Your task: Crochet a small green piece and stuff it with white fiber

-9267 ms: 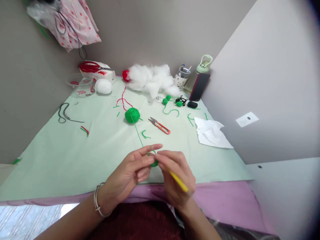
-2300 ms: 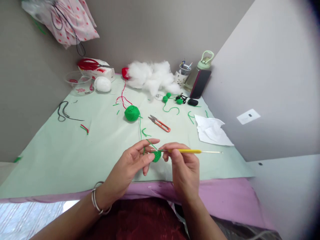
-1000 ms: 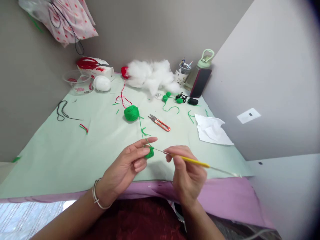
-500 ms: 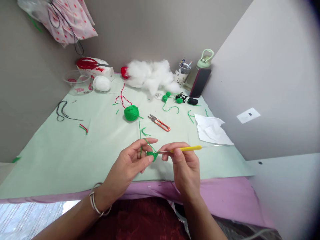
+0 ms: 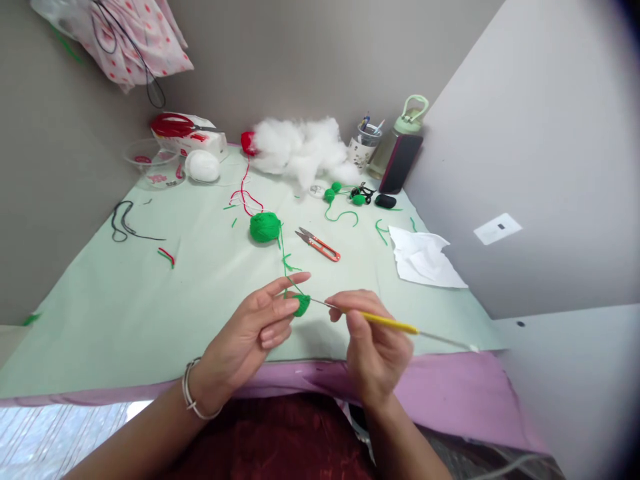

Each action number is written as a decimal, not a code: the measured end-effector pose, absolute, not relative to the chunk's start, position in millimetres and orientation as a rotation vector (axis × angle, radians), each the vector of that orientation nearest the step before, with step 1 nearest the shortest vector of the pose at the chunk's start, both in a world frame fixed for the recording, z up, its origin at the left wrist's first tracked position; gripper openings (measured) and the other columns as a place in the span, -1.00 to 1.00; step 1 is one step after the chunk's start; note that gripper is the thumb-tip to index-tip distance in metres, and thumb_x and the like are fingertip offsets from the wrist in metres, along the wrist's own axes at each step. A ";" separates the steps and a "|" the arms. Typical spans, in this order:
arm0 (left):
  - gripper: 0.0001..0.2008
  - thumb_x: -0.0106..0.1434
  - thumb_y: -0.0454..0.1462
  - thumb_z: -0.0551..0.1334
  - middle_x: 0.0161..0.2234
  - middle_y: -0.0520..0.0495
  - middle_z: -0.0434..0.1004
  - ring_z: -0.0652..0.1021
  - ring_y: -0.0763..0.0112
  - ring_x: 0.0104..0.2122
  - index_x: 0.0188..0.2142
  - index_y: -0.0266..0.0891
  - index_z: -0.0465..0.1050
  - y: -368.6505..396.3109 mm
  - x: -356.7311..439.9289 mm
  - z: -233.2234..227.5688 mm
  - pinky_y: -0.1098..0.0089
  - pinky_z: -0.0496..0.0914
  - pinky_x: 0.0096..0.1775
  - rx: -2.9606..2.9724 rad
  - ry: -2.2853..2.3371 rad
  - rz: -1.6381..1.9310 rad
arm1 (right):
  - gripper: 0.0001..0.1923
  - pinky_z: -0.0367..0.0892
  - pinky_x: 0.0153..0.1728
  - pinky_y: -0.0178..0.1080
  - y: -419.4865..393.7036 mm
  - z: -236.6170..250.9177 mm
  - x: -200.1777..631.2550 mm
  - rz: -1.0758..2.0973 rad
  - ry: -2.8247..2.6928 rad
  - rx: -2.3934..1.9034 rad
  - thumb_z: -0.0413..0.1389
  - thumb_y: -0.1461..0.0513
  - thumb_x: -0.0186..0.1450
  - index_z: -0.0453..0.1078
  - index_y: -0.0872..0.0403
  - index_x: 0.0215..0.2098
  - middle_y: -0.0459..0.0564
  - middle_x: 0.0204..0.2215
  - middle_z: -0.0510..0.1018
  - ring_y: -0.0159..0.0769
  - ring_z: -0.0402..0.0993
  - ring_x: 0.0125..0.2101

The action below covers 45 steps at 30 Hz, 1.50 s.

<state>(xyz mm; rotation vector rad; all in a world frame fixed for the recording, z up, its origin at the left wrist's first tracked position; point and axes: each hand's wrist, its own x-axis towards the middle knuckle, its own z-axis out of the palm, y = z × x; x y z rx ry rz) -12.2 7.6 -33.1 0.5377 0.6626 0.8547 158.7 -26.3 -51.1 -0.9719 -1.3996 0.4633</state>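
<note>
Your left hand (image 5: 250,337) pinches the small green crochet piece (image 5: 301,305) between thumb and fingers, with the index finger stretched out above it. The green strand (image 5: 283,257) passes over this finger, probably so that it stays tight while it runs back to the green yarn ball (image 5: 265,227) farther on the tabletop (image 5: 125,313). Your right hand (image 5: 375,350) is closed around the yellow crochet hook (image 5: 387,323), held like a pencil, and the metal tip reaches to the crochet piece. I cannot tell if the tip is inside a stitch or only touching it. The two hands are a little apart and are joined only by the hook.

You hold the work above the near edge of the tabletop, close to your body. The back end of the hook points to the right, out over the front right corner of the mat. The orange thread snips (image 5: 319,245) lie between the hands and the yarn ball, near but not touching the strand. The white cloth (image 5: 425,260) lies on the right side, well apart from the hands. On the left of your hands the mat is mostly bare, with only short thread scraps (image 5: 169,256).
</note>
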 end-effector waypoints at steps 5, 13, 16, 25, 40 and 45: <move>-0.55 0.22 -0.28 0.52 -0.28 0.08 0.46 0.16 0.79 -0.62 0.11 -0.11 0.62 4.4 -8.3 -31.2 0.61 0.03 -0.60 0.691 0.713 0.876 | -0.79 0.50 -0.28 -0.21 -21.5 -46.1 156.3 0.721 -1.326 -0.932 0.15 0.31 0.49 0.64 -0.05 -0.12 -0.03 -0.25 0.70 -0.27 0.59 -0.26; -0.54 0.24 -0.22 0.52 -0.46 0.16 0.32 0.15 0.73 -0.62 0.13 -0.15 0.63 3.3 -5.4 -33.2 0.61 0.10 -0.57 0.638 0.725 0.906 | -0.54 0.57 -0.20 -0.13 -31.2 -56.0 153.3 0.155 -1.703 -1.004 0.20 0.41 0.41 0.56 -0.12 0.19 0.09 -0.05 0.68 -0.16 0.63 -0.12; -0.61 0.25 -0.24 0.51 -0.50 0.19 0.20 0.05 0.73 -0.62 0.06 -0.23 0.67 7.4 -9.1 -33.4 0.61 0.04 -0.58 0.522 0.649 0.833 | -0.64 0.56 -0.23 -0.13 -30.9 -52.9 156.0 0.285 -1.560 -1.017 0.16 0.38 0.45 0.60 -0.10 0.10 0.05 -0.14 0.69 -0.18 0.62 -0.19; -0.64 0.30 -0.20 0.47 -0.28 0.06 0.43 0.27 0.65 -0.52 0.09 -0.04 0.66 2.8 -8.3 -36.7 0.56 0.20 -0.50 0.830 0.762 0.921 | -0.85 0.47 -0.32 -0.25 -19.2 -47.2 157.2 0.831 -1.227 -0.985 0.20 0.21 0.48 0.66 -0.05 -0.15 -0.04 -0.27 0.71 -0.34 0.54 -0.37; -0.52 0.26 -0.24 0.50 -0.30 0.09 0.43 0.29 0.59 -0.49 0.17 -0.06 0.58 -1.2 -7.7 -37.2 0.52 0.26 -0.44 0.922 0.922 1.048 | -0.62 0.57 -0.19 -0.13 -30.3 -50.0 158.7 0.112 -1.836 -0.968 0.11 0.40 0.46 0.49 -0.03 0.17 0.09 -0.13 0.68 -0.16 0.63 -0.15; -0.49 0.25 -0.24 0.51 -0.48 0.19 0.28 0.02 0.72 -0.63 0.17 -0.25 0.56 4.0 -8.6 -32.3 0.58 -0.02 -0.60 0.565 0.692 0.836 | -0.65 0.55 -0.21 -0.14 -30.0 -54.3 157.7 0.172 -1.656 -1.005 0.13 0.39 0.45 0.59 -0.06 0.08 0.08 -0.12 0.68 -0.16 0.63 -0.15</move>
